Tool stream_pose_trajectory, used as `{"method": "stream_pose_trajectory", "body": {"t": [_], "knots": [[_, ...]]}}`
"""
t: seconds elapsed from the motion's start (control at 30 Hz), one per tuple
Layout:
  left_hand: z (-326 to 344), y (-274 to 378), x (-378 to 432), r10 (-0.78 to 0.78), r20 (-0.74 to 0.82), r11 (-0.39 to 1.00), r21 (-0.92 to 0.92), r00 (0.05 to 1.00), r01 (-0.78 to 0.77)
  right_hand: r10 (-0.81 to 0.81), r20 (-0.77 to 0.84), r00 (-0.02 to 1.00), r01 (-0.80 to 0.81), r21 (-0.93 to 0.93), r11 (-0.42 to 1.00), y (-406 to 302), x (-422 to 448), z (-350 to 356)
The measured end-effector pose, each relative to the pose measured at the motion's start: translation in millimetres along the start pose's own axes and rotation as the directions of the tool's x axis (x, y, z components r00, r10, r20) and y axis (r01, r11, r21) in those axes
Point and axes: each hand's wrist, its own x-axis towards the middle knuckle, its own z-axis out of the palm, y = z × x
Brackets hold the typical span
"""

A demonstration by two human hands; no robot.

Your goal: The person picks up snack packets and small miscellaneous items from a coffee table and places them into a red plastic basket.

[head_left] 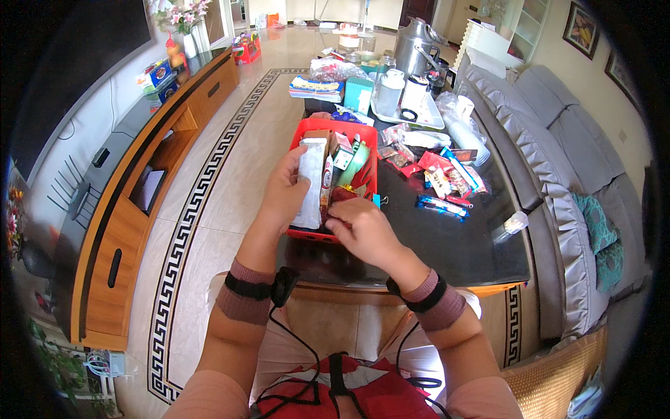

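Note:
A red plastic basket [298, 128] stands before me on the dark tabletop, filled with small packets and boxes. My left hand [285, 194] grips a long white packet [312, 183] at the basket's left side, thumb on its face. Close beside that is a narrow packet with red and white print [326, 180]. My right hand [364, 228] reaches over the near right of the basket with fingers curled by a dark red wrapped item [343, 193]; the fingertips are partly hidden. A pale green item [357, 161] and a small printed box [343, 157] lie deeper inside.
Loose snack packets [445, 175] and blue wrappers [444, 206] lie right of the basket. Behind are a white tray [432, 115] with jugs, a teal box [359, 95] and a large metal kettle [413, 44]. A clear cup [512, 226] lies near the right edge, and a grey sofa [565, 157] flanks the table.

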Motion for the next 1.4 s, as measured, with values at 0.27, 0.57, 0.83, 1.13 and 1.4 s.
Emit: {"method": "stream_pose_trajectory", "body": {"t": [0.27,0.57,0.83,1.13,1.4], "knots": [[17,6,-8,0.026,0.157,1.000,0.003,0.987,-0.027,0.401,-0.299,0.866,-0.297,0.337,0.893,20,4,-17],[35,-13,-6,0.033,0.219,0.998,0.039,0.975,-0.042,0.456,-0.311,0.834,-0.296,0.445,0.845,40,0,-22],[54,-25,-4,0.368,0.180,0.751,0.522,0.912,-0.405,0.467,-0.287,0.836,-0.330,0.417,0.847,42,-3,-27],[65,-19,-7,0.364,0.409,0.548,0.632,0.836,-0.548,0.469,-0.301,0.830,-0.312,0.446,0.839,45,-10,-27],[68,-6,-14,0.479,0.368,0.496,0.636,0.797,-0.591,0.416,-0.349,0.839,-0.306,0.330,0.893,50,-11,-46]]}}
